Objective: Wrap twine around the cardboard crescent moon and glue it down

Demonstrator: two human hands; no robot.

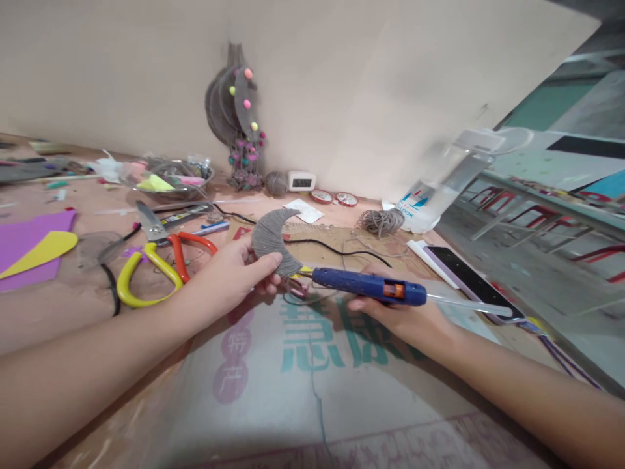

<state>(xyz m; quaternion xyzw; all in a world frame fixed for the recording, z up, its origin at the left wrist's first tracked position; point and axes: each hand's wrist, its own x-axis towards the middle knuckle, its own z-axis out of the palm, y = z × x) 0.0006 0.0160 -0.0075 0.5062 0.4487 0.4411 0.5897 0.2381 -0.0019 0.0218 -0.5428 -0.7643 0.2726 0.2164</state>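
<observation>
Crescent (271, 242): matt, ribbed yarn. Glue gun (351, 281): smooth plastic. Glue stick (469, 305): smooth, translucent. Scissors (155, 232): metal, plastic-handled.

L hand (248, 268) pinched, R hand (406, 320) curled

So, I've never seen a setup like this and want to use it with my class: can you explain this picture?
There is no machine here, just a person's two bare hands. The single picture comes from a camera worn on the head, looking forward and down. The left hand holds a grey yarn-wrapped crescent. The right hand holds a blue glue gun, with a clear glue stick poking out behind. Around them on the table are yellow-handled scissors, a digital clock, a bundle of grey cord and a phone.
</observation>
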